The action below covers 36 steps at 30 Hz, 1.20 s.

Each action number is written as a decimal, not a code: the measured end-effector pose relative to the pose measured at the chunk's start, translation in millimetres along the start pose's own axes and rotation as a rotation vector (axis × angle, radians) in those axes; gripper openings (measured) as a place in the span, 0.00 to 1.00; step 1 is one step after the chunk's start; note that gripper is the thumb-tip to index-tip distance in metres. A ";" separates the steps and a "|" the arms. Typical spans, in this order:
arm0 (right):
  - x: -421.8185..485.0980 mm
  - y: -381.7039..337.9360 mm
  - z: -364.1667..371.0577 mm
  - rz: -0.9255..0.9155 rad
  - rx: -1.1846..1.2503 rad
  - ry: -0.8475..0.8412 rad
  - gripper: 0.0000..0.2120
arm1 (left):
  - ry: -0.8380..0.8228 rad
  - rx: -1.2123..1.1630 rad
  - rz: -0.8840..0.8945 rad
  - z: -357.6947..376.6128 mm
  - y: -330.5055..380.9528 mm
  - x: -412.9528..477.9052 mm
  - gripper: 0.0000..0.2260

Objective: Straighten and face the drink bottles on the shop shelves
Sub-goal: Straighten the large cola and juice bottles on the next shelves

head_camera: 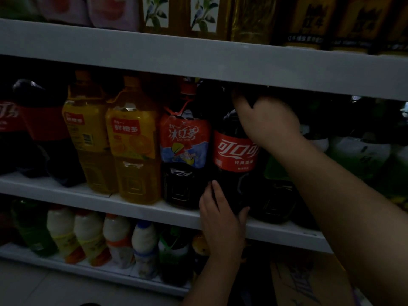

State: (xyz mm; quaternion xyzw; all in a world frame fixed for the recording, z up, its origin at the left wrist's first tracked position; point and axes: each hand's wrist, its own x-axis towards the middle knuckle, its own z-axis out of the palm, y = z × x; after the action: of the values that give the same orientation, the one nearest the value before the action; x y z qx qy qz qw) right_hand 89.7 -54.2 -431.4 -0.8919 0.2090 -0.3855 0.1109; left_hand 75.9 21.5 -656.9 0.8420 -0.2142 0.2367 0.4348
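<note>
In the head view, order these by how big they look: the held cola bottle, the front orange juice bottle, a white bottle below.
Tied largest: cola bottle and orange juice bottle, about alike; the cola's top is lost in shadow.
Smallest: white bottle.

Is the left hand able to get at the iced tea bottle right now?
Probably yes: the left hand grips the cola bottle directly beside the iced tea bottle, with nothing between them.
</note>
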 end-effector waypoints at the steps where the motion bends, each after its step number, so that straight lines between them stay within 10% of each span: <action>1: 0.0 -0.1 -1.2 -0.004 -0.012 -0.015 0.27 | 0.006 -0.005 0.000 2.1 0.0 -0.2 0.48; 25: -19.0 -6.9 -0.6 -0.006 -0.082 0.159 0.28 | 0.060 -0.051 0.128 18.0 -7.8 -14.0 0.35; 30: -86.7 7.2 38.1 -0.460 0.223 0.422 0.16 | 0.033 -0.136 0.278 -8.8 -48.2 -17.0 0.24; 36: -183.1 -17.7 138.7 -0.613 0.548 -0.060 0.10 | -0.261 0.157 0.346 -81.3 -153.7 -11.4 0.11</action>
State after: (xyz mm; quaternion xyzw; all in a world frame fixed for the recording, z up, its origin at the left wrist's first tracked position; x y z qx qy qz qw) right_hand 84.0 50.5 -636.5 -0.8610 -0.1801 -0.4161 0.2304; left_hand 136.6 172.5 -719.1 0.8475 -0.3907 0.2128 0.2895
